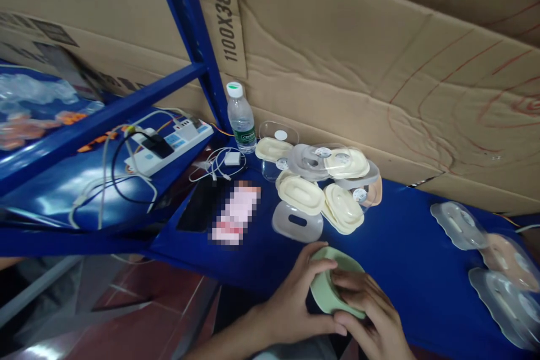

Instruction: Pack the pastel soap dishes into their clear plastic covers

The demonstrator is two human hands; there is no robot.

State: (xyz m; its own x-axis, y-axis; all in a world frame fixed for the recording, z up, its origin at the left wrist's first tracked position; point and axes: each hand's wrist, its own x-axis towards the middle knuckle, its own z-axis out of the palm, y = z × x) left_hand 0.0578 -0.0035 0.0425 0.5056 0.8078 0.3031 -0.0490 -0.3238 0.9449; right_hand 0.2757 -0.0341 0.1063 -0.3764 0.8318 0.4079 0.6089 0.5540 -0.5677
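Observation:
A pale green, rounded plastic piece (323,289) is held between both hands at the table's near edge. My left hand (301,298) grips its left side, fingers over the rim and thumb along the lower edge. My right hand (371,309) is closed around its right side, fingertips on the upper face. The fingers hide part of the piece, so I cannot tell its full shape. Just beyond the hands lie cream oval plastic pieces (301,194) and a translucent oval piece with a slot (291,230).
Clear plastic pieces with round labels (295,160) overlap the pile. A water bottle (242,124), white charger (232,158) and phone-like blurred screen (236,214) sit to the left. Wavy-edged clear packs (458,225) lie at right. A blue frame (181,17) and power strip (169,149) stand left.

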